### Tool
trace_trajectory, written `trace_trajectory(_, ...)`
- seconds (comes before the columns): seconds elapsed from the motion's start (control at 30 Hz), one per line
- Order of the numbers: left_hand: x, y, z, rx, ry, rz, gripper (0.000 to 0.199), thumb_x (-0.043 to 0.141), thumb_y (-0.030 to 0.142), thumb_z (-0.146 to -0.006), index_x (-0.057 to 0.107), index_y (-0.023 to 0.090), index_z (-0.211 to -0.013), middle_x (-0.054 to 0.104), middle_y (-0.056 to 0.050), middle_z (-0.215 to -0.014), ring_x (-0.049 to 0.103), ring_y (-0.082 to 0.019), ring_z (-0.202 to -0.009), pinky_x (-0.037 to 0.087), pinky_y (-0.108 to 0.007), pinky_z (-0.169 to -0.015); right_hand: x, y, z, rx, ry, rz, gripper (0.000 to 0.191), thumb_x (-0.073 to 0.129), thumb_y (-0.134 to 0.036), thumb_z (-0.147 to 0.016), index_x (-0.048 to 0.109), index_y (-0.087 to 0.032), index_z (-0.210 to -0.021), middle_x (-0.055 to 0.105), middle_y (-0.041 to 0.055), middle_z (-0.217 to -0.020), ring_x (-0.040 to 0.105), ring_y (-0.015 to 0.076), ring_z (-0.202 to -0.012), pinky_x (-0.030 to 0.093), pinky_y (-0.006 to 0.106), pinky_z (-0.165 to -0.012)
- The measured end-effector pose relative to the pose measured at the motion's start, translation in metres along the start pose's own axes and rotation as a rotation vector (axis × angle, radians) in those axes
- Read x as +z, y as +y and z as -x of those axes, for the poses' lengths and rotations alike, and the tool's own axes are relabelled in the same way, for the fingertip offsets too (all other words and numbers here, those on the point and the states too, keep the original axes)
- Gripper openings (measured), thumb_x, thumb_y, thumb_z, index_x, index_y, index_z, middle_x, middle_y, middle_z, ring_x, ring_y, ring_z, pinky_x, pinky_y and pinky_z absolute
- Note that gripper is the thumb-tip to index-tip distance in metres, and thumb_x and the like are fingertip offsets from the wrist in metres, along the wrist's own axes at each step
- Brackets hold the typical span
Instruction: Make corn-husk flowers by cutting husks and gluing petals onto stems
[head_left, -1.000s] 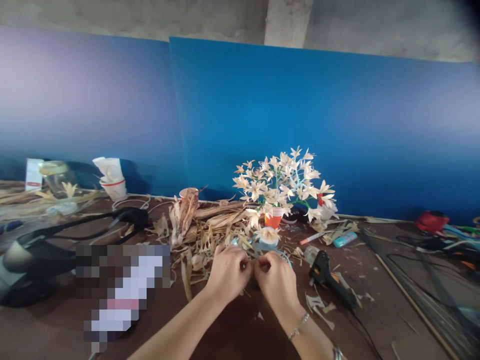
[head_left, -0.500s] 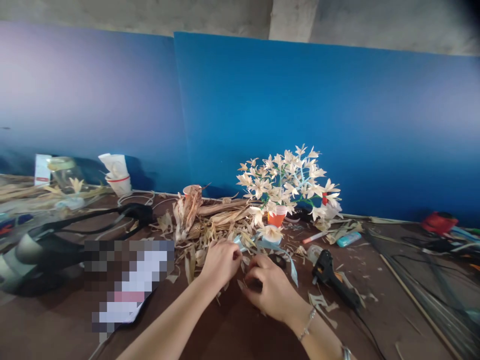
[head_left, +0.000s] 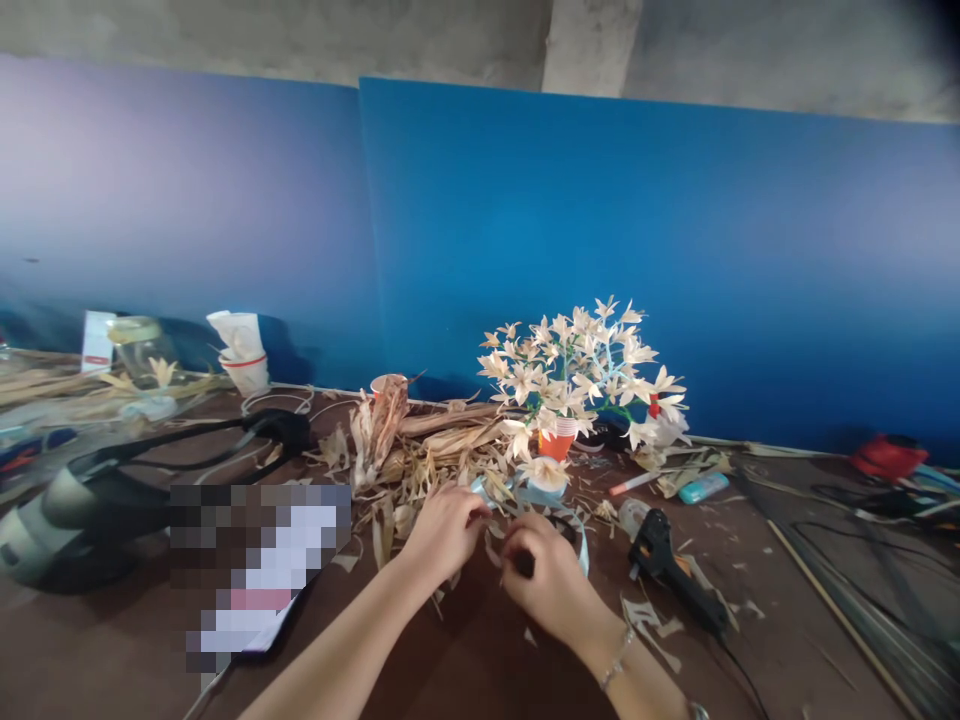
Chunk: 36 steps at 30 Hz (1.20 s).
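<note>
My left hand (head_left: 448, 525) and my right hand (head_left: 546, 570) face each other low over the table, a small gap between them. The left thumb and fingers pinch together; what they hold is too small to make out. The right fingers curl round to the thumb, and anything in them is hidden. Between the hands shows a pale scrap of husk (head_left: 493, 545); whether either hand grips it I cannot tell. Just beyond lie a pale husk flower (head_left: 546, 472) and a light blue strip (head_left: 583, 545). Husk scraps (head_left: 382, 530) surround the left hand.
White husk flowers (head_left: 570, 370) stand in an orange paper cup (head_left: 556, 440). A black glue gun (head_left: 679, 580) lies right, near a marker (head_left: 632, 483) and a turquoise packet (head_left: 703, 487). Dried husks (head_left: 442, 430) pile up behind. At left are a dark appliance (head_left: 82, 520) and a blurred-out object (head_left: 277, 570).
My hands have drawn slightly apart, the right one shifting a little to the right. The whole view has moved slightly. The flowers and tools stay in place.
</note>
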<state>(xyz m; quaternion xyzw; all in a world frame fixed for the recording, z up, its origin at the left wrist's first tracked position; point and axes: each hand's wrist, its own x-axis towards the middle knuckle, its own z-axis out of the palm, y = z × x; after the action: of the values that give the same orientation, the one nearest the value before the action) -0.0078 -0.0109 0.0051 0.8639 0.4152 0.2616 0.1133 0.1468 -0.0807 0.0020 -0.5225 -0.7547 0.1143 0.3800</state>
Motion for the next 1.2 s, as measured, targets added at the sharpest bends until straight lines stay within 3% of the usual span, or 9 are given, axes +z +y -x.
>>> trace_trajectory(0.17, -0.002, 0.002, 0.0, 0.056, -0.006, 0.073, 0.026, 0.053, 0.004, -0.07, 0.068, 0.021, -0.082, 0.068, -0.004, -0.081, 0.057, -0.02, -0.084, 0.04, -0.033, -0.079, -0.005, 0.009, -0.004, 0.179, 0.103, -0.287, 0.013, 0.051, -0.011, -0.07, 0.057, -0.017, -0.06, 0.059, 0.0027, -0.071, 0.054, 0.0142, -0.067, 0.043, 0.024, -0.062)
trace_trajectory(0.33, -0.009, 0.012, 0.001, 0.219, 0.098, 0.205, 0.043, 0.051, 0.001, -0.069, 0.059, 0.023, -0.105, 0.063, -0.005, -0.099, 0.053, -0.021, -0.096, 0.04, -0.038, -0.087, -0.006, 0.012, -0.007, 0.396, 0.076, -0.572, 0.015, 0.056, -0.023, -0.069, 0.056, -0.016, -0.056, 0.054, -0.0012, -0.058, 0.046, 0.0106, -0.052, 0.036, 0.021, -0.048)
trace_trajectory(0.53, -0.013, 0.017, 0.0, 0.311, 0.105, 0.267, 0.013, 0.055, 0.014, -0.079, 0.064, 0.022, -0.084, 0.063, -0.003, -0.085, 0.054, -0.018, -0.087, 0.041, -0.034, -0.081, -0.007, 0.01, -0.007, 0.57, -0.046, -0.791, 0.019, 0.058, -0.027, -0.068, 0.053, -0.016, -0.053, 0.042, -0.0054, -0.045, 0.029, 0.0057, -0.04, 0.018, 0.02, -0.04)
trace_trajectory(0.63, -0.012, 0.015, 0.0, 0.295, 0.102, 0.252, 0.011, 0.055, 0.016, -0.08, 0.064, 0.021, -0.079, 0.063, -0.003, -0.083, 0.054, -0.017, -0.085, 0.04, -0.033, -0.08, -0.008, 0.01, -0.007, 0.497, 0.003, -0.677, 0.015, 0.055, -0.028, -0.071, 0.058, -0.016, -0.063, 0.051, -0.0026, -0.053, 0.039, 0.0086, -0.045, 0.027, 0.021, -0.042)
trace_trajectory(0.73, -0.01, 0.015, 0.001, 0.269, 0.082, 0.186, 0.01, 0.056, 0.014, -0.077, 0.063, 0.02, -0.076, 0.062, -0.004, -0.083, 0.053, -0.018, -0.084, 0.04, -0.033, -0.079, -0.009, 0.01, -0.005, 0.262, 0.095, -0.41, 0.014, 0.055, -0.018, -0.07, 0.061, -0.017, -0.083, 0.059, 0.0019, -0.075, 0.051, 0.0137, -0.062, 0.041, 0.024, -0.057)
trace_trajectory(0.83, -0.008, 0.015, 0.002, 0.257, 0.06, 0.131, 0.01, 0.057, 0.01, -0.074, 0.062, 0.019, -0.074, 0.061, -0.004, -0.084, 0.051, -0.019, -0.085, 0.039, -0.033, -0.08, -0.01, 0.008, -0.004, 0.081, 0.091, -0.134, 0.014, 0.054, -0.012, -0.071, 0.061, -0.019, -0.081, 0.058, 0.0034, -0.079, 0.054, 0.0166, -0.072, 0.043, 0.026, -0.065)
trace_trajectory(1.07, -0.008, 0.02, 0.002, 0.216, 0.069, 0.069, 0.005, 0.056, 0.017, -0.077, 0.059, 0.019, -0.073, 0.062, -0.003, -0.082, 0.051, -0.02, -0.084, 0.036, -0.033, -0.077, -0.01, 0.009, -0.003, -0.043, 0.121, 0.181, 0.013, 0.05, -0.012, -0.08, 0.058, -0.019, -0.072, 0.057, 0.0028, -0.072, 0.053, 0.0172, -0.074, 0.041, 0.026, -0.066)
trace_trajectory(1.2, -0.006, 0.03, 0.003, 0.116, 0.121, 0.03, 0.009, 0.056, 0.017, -0.075, 0.055, 0.018, -0.066, 0.061, -0.002, -0.075, 0.052, -0.02, -0.081, 0.033, -0.033, -0.072, -0.004, 0.007, -0.003, -0.042, 0.208, 0.292, 0.016, 0.049, -0.013, -0.08, 0.053, -0.018, -0.065, 0.055, 0.0019, -0.068, 0.052, 0.0165, -0.069, 0.039, 0.026, -0.064)
